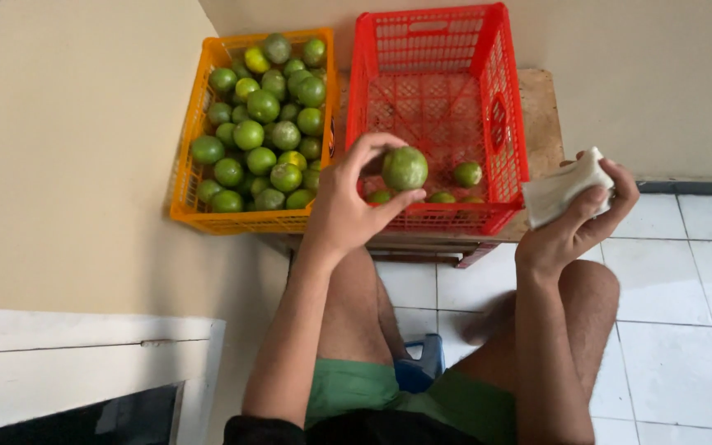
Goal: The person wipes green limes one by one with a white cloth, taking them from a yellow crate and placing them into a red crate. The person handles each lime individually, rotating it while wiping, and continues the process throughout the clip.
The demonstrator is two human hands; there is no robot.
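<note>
Green lime point(405, 168) pinched in my left hand point(348, 206) over red crate point(511, 124); right hand point(574, 227) clamps white cloth point(562, 191). Few limes beneath grip; orange crate point(187, 177) beside it full, most remain.

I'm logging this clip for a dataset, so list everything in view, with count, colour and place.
orange crate: one, orange, left, against the wall
limes in orange crate: a heap, too many to count exactly, green, a few yellowish
red crate: one, red, right of the orange one
limes in red crate: a few, green, along the near wall
held lime: one, green, over the red crate
cloth: one, white, folded, right of the red crate
wooden stand: one, brown, under the crates
blue stool: one, between the legs
floor tiles: white, right
left hand: grips the held lime
right hand: grips the cloth
</note>
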